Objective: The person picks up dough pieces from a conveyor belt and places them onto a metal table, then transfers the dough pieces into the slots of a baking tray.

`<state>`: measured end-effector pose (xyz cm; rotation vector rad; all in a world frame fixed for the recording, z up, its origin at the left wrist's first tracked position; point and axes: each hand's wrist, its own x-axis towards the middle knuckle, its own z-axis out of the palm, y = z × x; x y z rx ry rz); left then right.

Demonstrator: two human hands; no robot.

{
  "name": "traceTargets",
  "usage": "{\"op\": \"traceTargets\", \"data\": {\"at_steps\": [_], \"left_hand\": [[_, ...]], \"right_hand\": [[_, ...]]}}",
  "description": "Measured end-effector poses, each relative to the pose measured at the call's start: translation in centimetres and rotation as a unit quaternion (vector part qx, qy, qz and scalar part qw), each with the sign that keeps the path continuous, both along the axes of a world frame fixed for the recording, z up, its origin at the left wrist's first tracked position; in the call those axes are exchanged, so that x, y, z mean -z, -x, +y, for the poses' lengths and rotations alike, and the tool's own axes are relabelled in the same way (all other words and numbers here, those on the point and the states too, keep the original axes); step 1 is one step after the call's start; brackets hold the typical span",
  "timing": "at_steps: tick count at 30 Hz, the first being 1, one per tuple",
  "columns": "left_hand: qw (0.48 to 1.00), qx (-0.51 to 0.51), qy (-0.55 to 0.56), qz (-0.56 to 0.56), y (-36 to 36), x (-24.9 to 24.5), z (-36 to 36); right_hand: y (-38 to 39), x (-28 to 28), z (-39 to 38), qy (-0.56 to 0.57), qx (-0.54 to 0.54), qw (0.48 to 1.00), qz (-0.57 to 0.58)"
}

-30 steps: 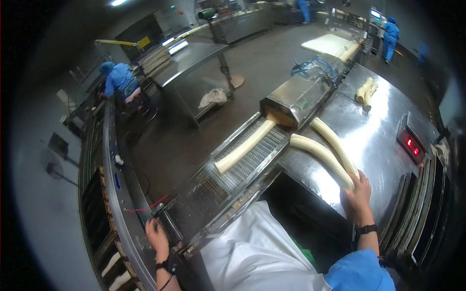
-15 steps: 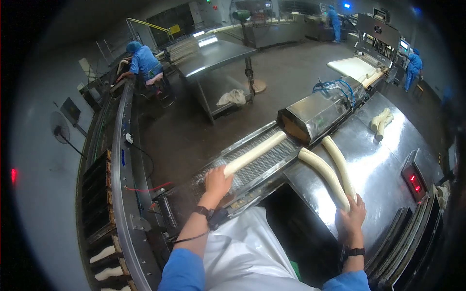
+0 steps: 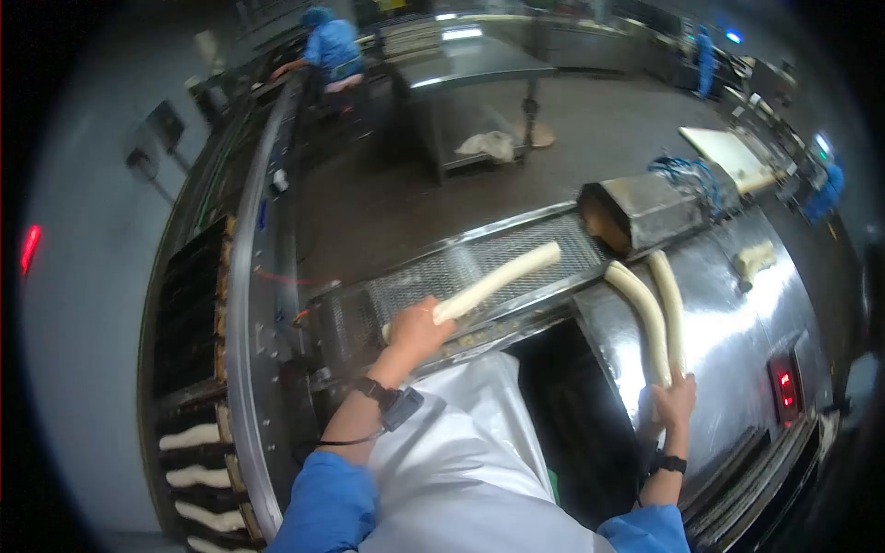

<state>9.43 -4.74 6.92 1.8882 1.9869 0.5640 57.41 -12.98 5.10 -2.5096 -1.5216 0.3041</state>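
My left hand (image 3: 419, 330) is closed around the near end of a long pale dough roll (image 3: 507, 276). That roll slants over the metal mesh conveyor (image 3: 392, 300), its far end pointing toward the metal hood. On the steel table (image 3: 728, 341) to the right, two more rolls lie side by side, a left dough strip (image 3: 643, 309) and a right dough strip (image 3: 673, 309). My right hand (image 3: 674, 401) grips their near ends, with its fingertips partly hidden.
A metal hood (image 3: 641, 212) covers the conveyor's far part. Short dough pieces (image 3: 756, 263) lie on the table near a red-lit display (image 3: 785, 389). At left, a rail (image 3: 241, 369) runs beside trays holding dough strips (image 3: 198, 476). Co-workers in blue, including one person (image 3: 332, 51), are farther off.
The view has turned, and the scene has shifted. The two rolls at my right hand now lie closer together. My left hand still holds its roll, now nearer the conveyor's front edge.
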Motion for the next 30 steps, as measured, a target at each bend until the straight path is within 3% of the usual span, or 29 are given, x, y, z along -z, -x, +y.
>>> {"op": "traceTargets", "data": {"at_steps": [2, 3, 4, 5, 6, 8, 12, 15, 16, 17, 19, 20, 22, 23, 25, 26, 27, 29, 30], "left_hand": [[0.996, -0.002, -0.008, -0.091, 1.7, -0.7, -2.4], [0.995, -0.038, -0.009, -0.087, 2.8, -1.3, -3.3], [0.922, -0.102, 0.067, -0.368, 3.9, -1.9, -4.3], [0.761, -0.15, 0.114, -0.621, 5.0, -2.6, -5.4], [0.731, -0.166, 0.051, -0.66, 5.9, -4.5, -6.6], [0.649, -0.205, -0.058, -0.73, 8.3, -8.3, -8.2], [0.706, -0.252, -0.382, -0.541, 11.0, -13.4, -12.7], [0.718, -0.258, -0.522, -0.381, 13.5, -12.7, -16.7], [0.697, -0.289, -0.55, -0.359, 15.8, -11.0, -17.6], [0.685, -0.332, -0.541, -0.357, 18.2, -9.8, -18.9], [0.599, -0.436, -0.497, -0.451, 22.2, -8.7, -21.1], [0.597, -0.441, -0.497, -0.449, 24.2, -7.8, -22.1], [0.54, -0.473, -0.449, -0.532, 28.1, -4.2, -25.1], [0.679, -0.511, -0.375, -0.37, 30.2, -1.3, -27.4], [0.507, -0.549, -0.454, -0.486, 31.3, -1.4, -27.1], [0.489, -0.588, -0.423, -0.486, 29.9, -3.7, -26.6], [0.487, -0.59, -0.42, -0.488, 31.2, -1.9, -27.3], [0.575, -0.659, -0.384, -0.296, 33.7, 0.9, -28.5], [0.486, -0.653, -0.424, -0.398, 34.8, 1.2, -27.4]], "right_hand": [[-1.0, 1.5, 0.0, -0.005, 0.017, 1.0, 0.013], [-3.5, 4.6, -0.2, -0.063, -0.01, 0.998, -0.022], [-5.3, 7.7, 0.0, -0.123, -0.039, 0.99, -0.052], [-4.3, 6.8, 0.1, -0.11, -0.038, 0.993, -0.012], [-3.2, 4.7, 0.1, -0.095, -0.036, 0.994, 0.029], [-3.9, 5.3, 0.4, -0.101, -0.062, 0.993, 0.005], [-3.9, 4.3, 0.8, -0.019, -0.05, 0.998, 0.027], [-2.8, 5.4, 1.4, -0.021, -0.06, 0.998, 0.017], [-2.5, 5.6, 1.7, -0.027, -0.059, 0.998, 0.018], [-1.7, 5.9, 2.0, -0.027, -0.063, 0.998, 0.018], [-1.0, 6.3, 2.5, -0.036, -0.067, 0.997, 0.021], [-0.2, 6.4, 2.6, -0.04, -0.067, 0.997, 0.022], [0.6, 6.9, 2.7, -0.051, -0.073, 0.996, 0.027], [1.0, 7.1, 2.8, -0.057, -0.073, 0.995, 0.033], [1.6, 7.7, 2.8, -0.068, -0.075, 0.994, 0.044], [1.9, 7.8, 2.7, -0.075, -0.074, 0.993, 0.05], [2.2, 7.9, 2.7, -0.084, -0.075, 0.992, 0.059], [2.5, 8.1, 3.0, -0.095, -0.08, 0.99, 0.067], [2.8, 8.3, 3.1, -0.102, -0.083, 0.989, 0.074]]}}
